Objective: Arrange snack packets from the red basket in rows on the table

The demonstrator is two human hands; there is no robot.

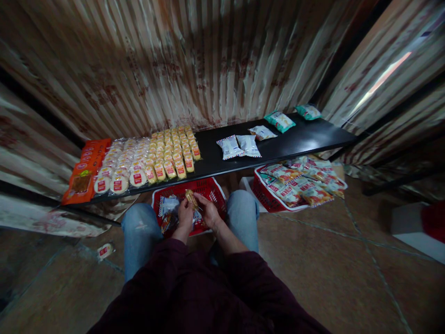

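Both hands meet over a red plastic basket between my knees. My left hand and my right hand are closed on a small packaged snack in a clear, yellowish wrapper. Below them, the basket holds blue-white snack packets and others that are hard to make out. On the black shelf just beyond stand rows of wrapped yellow cakes. Beside these rows are wrapped round white cakes, with red labels.
An orange package lies at the shelf's left end. Blue-white bags and green bags lie toward its right. A second red basket heaped with snack bags stands right of my knee. One wrapped cake lies on the floor.
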